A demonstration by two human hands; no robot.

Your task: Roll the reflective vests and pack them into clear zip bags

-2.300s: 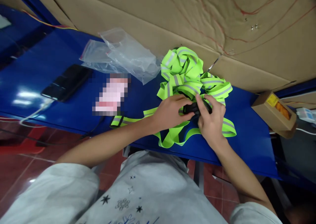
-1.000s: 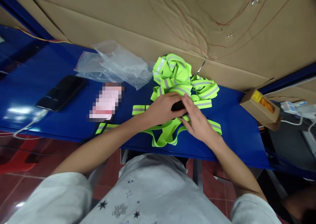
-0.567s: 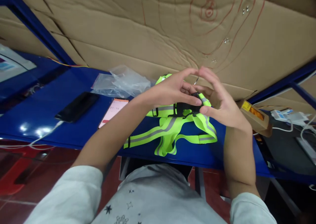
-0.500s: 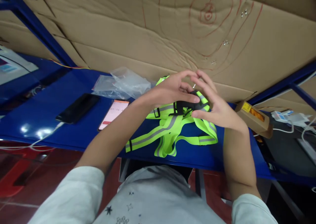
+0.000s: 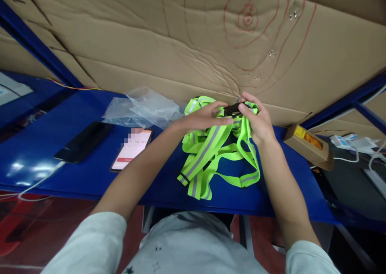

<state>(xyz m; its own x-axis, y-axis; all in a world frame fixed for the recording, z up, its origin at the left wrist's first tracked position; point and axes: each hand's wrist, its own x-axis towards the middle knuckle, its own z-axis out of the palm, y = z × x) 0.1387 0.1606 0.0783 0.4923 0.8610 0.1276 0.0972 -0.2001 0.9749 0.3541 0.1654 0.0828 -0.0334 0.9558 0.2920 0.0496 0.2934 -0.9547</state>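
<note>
A lime-yellow reflective strap vest (image 5: 208,147) with grey stripes lies bunched on the blue table, its loops trailing toward the front edge. At its upper end, a black buckle-like piece (image 5: 232,109) is raised between my hands. My right hand (image 5: 258,119) is closed on the right end of this piece and the lime strap there, its thumb pressed on top. From the left, my left hand (image 5: 212,116) is around the strap by the other end, thumb stretched below the black piece and fingers curled above. The contact under its fingers is partly hidden.
Clear plastic bags (image 5: 144,107) lie behind my left forearm. A lit phone (image 5: 132,149) and a dark phone (image 5: 83,141) on a white cable are to the left. An open cardboard box (image 5: 309,145) stands at right. A cardboard wall (image 5: 135,44) closes off the back.
My hands have parted slightly, and the black piece is more exposed between them. The strap at lower left has been drawn rightward. The whole view has shifted a little.
</note>
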